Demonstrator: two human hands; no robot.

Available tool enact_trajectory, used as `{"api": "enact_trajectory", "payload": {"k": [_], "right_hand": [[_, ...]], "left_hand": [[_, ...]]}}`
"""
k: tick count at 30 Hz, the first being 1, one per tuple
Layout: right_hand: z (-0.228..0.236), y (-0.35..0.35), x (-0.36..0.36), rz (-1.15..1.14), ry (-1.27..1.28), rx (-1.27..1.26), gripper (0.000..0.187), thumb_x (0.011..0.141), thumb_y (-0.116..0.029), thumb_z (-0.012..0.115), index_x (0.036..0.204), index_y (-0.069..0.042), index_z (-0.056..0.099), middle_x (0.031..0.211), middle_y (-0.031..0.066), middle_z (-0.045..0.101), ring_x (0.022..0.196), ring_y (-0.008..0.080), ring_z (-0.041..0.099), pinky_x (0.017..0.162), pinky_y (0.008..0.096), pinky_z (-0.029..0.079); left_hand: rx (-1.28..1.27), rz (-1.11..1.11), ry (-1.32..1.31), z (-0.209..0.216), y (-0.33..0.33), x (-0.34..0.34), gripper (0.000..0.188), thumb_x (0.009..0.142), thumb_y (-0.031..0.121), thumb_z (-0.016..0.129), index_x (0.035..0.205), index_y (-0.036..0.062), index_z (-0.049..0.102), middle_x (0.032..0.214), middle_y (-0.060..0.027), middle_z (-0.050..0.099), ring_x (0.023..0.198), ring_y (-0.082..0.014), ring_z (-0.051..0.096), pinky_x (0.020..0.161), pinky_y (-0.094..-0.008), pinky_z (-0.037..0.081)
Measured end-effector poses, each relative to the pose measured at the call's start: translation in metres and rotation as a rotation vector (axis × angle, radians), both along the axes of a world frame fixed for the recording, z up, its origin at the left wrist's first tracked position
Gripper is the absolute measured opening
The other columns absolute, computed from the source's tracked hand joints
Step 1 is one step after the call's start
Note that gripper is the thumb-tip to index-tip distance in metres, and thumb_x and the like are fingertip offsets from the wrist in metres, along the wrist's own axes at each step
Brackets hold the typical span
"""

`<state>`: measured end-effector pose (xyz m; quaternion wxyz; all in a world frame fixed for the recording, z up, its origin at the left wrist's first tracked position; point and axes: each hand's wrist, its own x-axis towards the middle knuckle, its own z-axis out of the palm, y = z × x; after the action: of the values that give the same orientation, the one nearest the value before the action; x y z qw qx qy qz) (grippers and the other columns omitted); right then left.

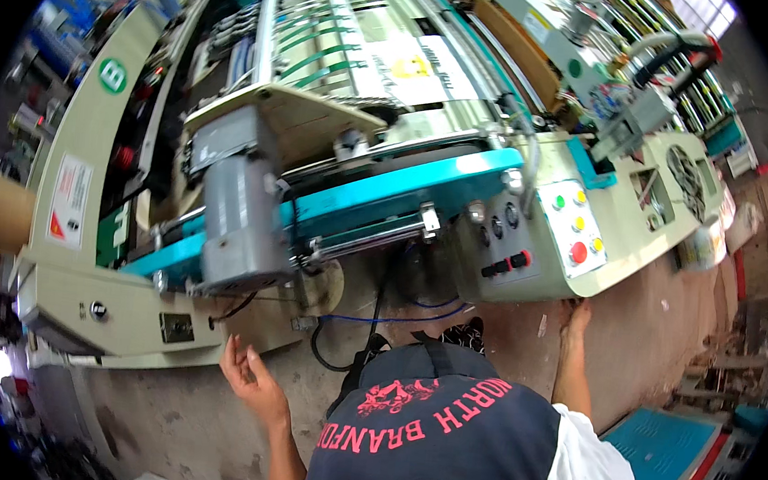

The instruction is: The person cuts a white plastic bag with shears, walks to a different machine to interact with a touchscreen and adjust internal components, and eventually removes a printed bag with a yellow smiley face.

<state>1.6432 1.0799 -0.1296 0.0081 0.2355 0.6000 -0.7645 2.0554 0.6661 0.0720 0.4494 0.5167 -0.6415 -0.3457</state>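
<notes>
My left hand [253, 385] is raised over the floor, palm up, with loosely curled fingers apart and nothing held. It is nearest to the low beige end housing [126, 310] of a large machine, just short of its corner. My right hand [579, 317] reaches to the lower edge of the machine's beige control side [616, 274]. The fingertips meet or go under that edge, so their grip is partly hidden. Above this hand is a white button panel [569, 229] with red, yellow and green buttons.
A grey motor [241, 202] and a turquoise crossbar [379, 185] jut toward me. Printed sheet material [416, 66] lies across the machine bed. A blue cable [396, 319] trails on the floor near my feet. White buckets [704, 243] stand right; a turquoise panel [660, 451] lies lower right.
</notes>
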Motion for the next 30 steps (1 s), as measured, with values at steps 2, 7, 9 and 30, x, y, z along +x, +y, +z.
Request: {"api": "enact_trajectory", "payload": {"k": [2,7,9,30], "right_hand": [[0.036,-0.01,-0.001,0.002,-0.032,0.025,0.052,0.095,-0.049,0.044,0.124,-0.006,0.049,0.119,0.0117,0.054,0.101,0.0245,0.055,0.08,0.038,0.049],[0.058,-0.03,-0.018,-0.088,-0.009,0.022,0.056,0.091,-0.057,0.045,0.123,-0.012,0.051,0.114,0.0039,0.057,0.094,0.0204,0.057,0.065,0.0332,0.046],[0.06,-0.03,-0.023,-0.061,0.036,0.007,0.055,0.091,-0.057,0.045,0.123,-0.013,0.051,0.114,0.0038,0.057,0.092,0.0199,0.057,0.065,0.0333,0.046],[-0.051,-0.118,0.067,0.937,-0.515,0.175,0.067,0.094,-0.056,0.038,0.139,-0.006,0.034,0.13,0.0205,0.049,0.102,0.025,0.06,0.07,0.0295,0.054]], "left_hand": [[-0.095,-0.064,-0.029,0.004,-0.009,0.004,0.034,0.093,0.004,0.049,0.127,0.0002,0.048,0.118,-0.0129,0.053,0.097,-0.018,0.053,0.084,-0.0301,0.044],[-0.073,-0.114,0.081,-0.01,-0.01,0.006,0.033,0.091,0.002,0.05,0.124,-0.0007,0.05,0.113,-0.0123,0.055,0.093,-0.0184,0.056,0.081,-0.031,0.046],[-0.067,-0.1,0.082,-0.014,-0.001,0.004,0.032,0.091,0.002,0.05,0.123,-0.0008,0.051,0.112,-0.0122,0.055,0.092,-0.0184,0.056,0.081,-0.0308,0.046],[-0.864,0.684,-0.462,0.104,-0.124,0.153,0.029,0.087,0.014,0.059,0.116,0.0085,0.06,0.114,-0.0096,0.052,0.106,-0.0261,0.047,0.094,-0.0401,0.032]]}}
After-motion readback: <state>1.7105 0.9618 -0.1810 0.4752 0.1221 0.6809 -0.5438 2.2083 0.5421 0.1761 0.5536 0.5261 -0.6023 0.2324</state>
